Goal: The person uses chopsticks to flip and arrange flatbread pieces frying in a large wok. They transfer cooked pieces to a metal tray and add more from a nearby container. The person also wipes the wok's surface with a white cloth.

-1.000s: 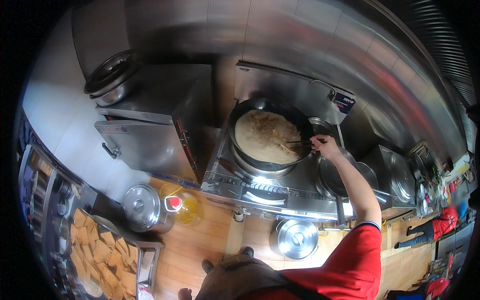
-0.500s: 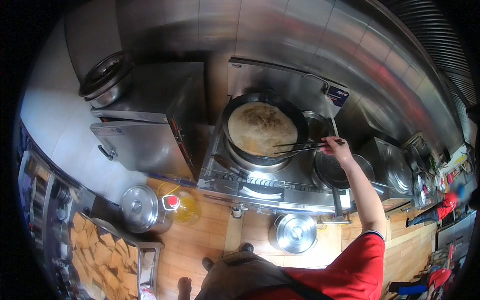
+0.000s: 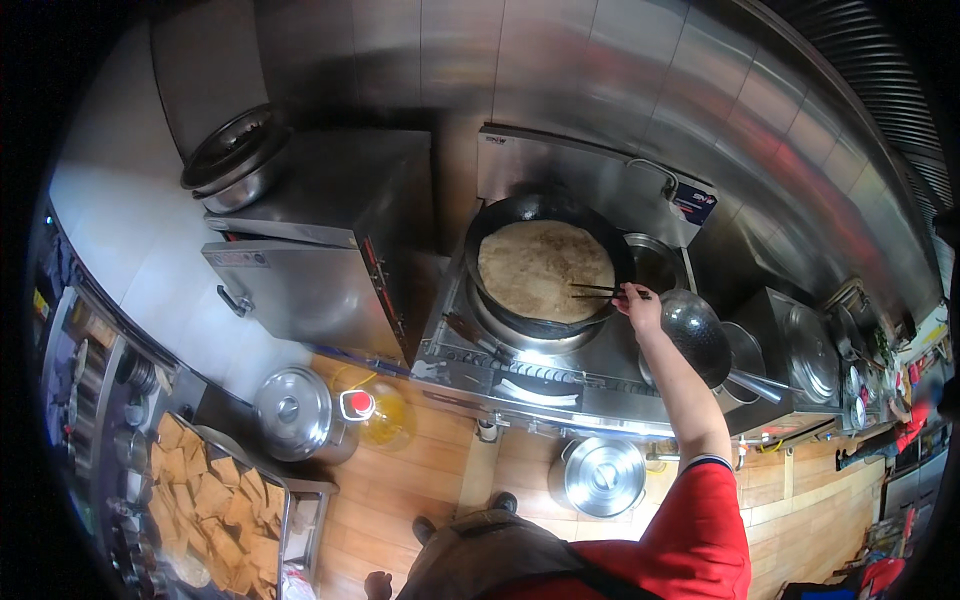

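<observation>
So the right hand is pinching chopsticks pointing left over the foamy wok, way closer than the left hand, whose grip I can't tell.

The camera is riding on the head of the person, looking down and forward. The red sleeve and shoes are showing at the near edge, the black wok around the middle, and the shiny wall on the far side. It is looking from far enough back to be fitting in the steel cabinet on the left, and straight edges are bending.
</observation>
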A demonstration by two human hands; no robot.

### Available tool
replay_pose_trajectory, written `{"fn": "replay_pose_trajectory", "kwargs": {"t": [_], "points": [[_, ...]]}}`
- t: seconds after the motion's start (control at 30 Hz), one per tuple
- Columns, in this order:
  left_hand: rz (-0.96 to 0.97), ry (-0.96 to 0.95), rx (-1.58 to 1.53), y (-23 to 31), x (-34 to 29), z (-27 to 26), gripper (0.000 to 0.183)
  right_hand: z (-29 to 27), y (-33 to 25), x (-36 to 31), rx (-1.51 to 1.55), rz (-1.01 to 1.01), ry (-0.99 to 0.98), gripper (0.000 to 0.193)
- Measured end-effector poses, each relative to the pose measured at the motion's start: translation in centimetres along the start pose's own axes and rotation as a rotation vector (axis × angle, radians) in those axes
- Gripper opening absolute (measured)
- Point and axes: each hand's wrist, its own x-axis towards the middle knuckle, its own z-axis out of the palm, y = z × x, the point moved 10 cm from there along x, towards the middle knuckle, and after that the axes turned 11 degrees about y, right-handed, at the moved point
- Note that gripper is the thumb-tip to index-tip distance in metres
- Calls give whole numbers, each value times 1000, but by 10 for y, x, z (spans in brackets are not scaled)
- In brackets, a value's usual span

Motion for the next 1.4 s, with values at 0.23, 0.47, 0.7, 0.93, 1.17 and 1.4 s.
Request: {"fn": "replay_pose_trajectory", "kwargs": {"t": [0.23,0.47,0.7,0.93,1.17,1.4], "points": [[-395,18,-283,-28,-14,6,35,25,-22,-33,40,-8,-95,24],[117,18,-151,6,9,-6,35,6,-58,-70,-28,-47,-218,24],[-275,-146,-354,-15,16,12,31,-6,-87,-81,-67,-148,-151,24],[-225,-72,-306,-12,31,4,31,51,-48,-52,26,-147,-83,24],[-416,187,-486,-28,15,-12,31,81,-68,-52,99,-192,-23,24],[266,133,-84,18,19,-10,28,102,-74,-48,-22,-273,-81,24]]}}
